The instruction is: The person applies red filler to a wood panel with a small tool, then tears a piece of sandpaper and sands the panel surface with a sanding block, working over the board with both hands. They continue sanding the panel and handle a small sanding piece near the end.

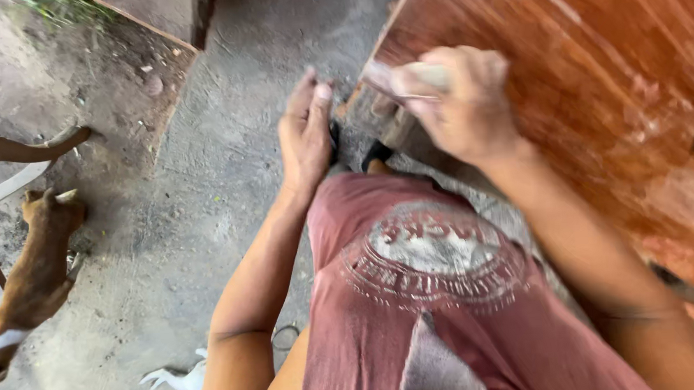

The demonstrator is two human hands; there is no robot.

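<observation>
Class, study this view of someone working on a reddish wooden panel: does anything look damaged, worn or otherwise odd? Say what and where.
Yes. The reddish wooden panel has pale, scuffed patches near its lower right, where the finish looks worn. The right hand holds a pale tool at the panel's corner; the left hand hovers beside it. A brown dog stands on the concrete floor.

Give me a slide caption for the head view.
Right hand grips a pale tool at a reddish wooden panel.

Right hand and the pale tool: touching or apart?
Touching. The head view shows the right hand with its fingers closed around the pale tool, whose blurred end sticks out past the knuckles near the reddish wooden panel.
</observation>
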